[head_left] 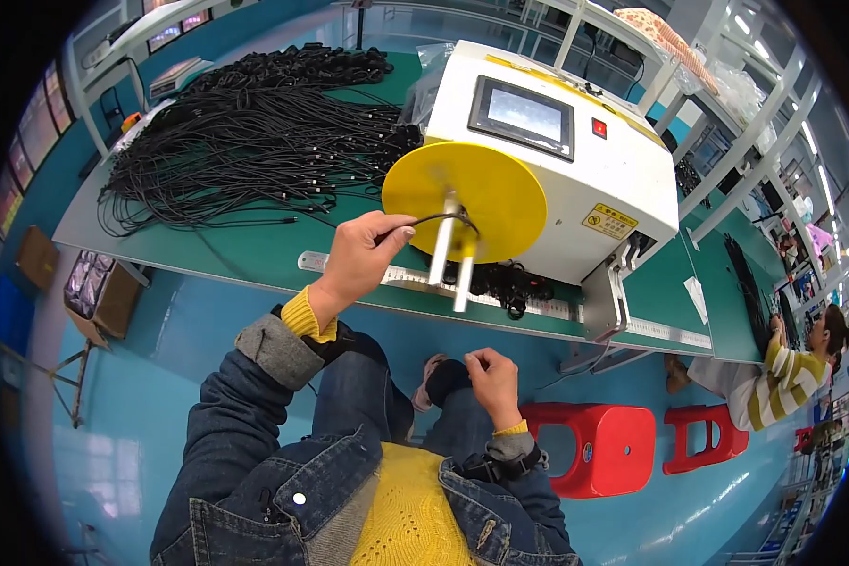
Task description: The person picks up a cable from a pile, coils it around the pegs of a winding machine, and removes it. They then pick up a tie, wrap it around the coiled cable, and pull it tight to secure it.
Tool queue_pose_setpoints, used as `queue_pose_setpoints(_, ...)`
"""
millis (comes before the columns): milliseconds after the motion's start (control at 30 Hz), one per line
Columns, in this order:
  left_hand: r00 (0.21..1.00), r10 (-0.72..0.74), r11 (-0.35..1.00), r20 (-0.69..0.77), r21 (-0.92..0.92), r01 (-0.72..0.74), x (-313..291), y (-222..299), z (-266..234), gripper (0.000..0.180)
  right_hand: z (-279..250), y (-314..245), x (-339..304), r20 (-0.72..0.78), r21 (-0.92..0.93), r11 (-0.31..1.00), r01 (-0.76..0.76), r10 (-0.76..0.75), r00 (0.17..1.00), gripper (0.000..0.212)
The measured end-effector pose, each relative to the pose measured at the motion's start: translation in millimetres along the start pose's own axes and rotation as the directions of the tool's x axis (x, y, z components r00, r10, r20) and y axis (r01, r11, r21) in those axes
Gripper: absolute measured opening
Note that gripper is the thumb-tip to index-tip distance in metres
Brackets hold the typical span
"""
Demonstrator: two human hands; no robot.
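Note:
My left hand (363, 247) is closed, its thumb and forefinger pinching a thin black cable (430, 219). From there the cable runs right to two pale posts (441, 250) that stick out of a round yellow disc (514, 193), and it bends around them. The disc sits on the front of a white winding machine (575, 193) with a screen. Lower down, over my lap and apart from the table, my right hand (495, 385) is curled closed with nothing showing in it. Its palm side is partly hidden.
A large heap of black cables (245, 151) covers the green table's left side. Coiled cables (509, 286) lie beneath the disc, beside a steel ruler (665, 332) along the front edge. Red stools (623, 448) stand at right, near another person (783, 382). A cardboard box (113, 297) is at left.

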State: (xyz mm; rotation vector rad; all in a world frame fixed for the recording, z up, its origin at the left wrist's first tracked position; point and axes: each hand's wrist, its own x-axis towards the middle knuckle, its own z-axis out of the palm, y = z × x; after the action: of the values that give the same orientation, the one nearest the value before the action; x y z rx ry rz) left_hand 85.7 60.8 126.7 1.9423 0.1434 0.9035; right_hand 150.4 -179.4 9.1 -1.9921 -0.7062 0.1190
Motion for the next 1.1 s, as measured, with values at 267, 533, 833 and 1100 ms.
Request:
queue_pose_setpoints(267,0.926,0.364,0.802,0.102,0.471,-0.368,-9,17,-11,0.021,2,-2,-8,0.100,-0.003,0.999,-0.043,0.043,0.994,0.018)
queue_pose_setpoints(533,0.931,0.332,0.834,0.151,0.414,-0.365,-27,18,-6,0.026,5,3,-8,0.144,-0.004,1.000,-0.013,0.013,0.990,0.019)
queue_pose_setpoints(833,0.924,0.324,0.851,0.203,0.364,-0.379,-36,33,6,0.035,2,-16,-3,0.187,0.034,0.999,-0.002,-0.004,0.982,0.017)
queue_pose_setpoints(1100,0.884,0.305,0.713,0.355,0.530,-0.459,-26,65,16,0.034,-23,-96,36,-0.192,0.031,0.904,0.426,-0.413,0.890,0.007)
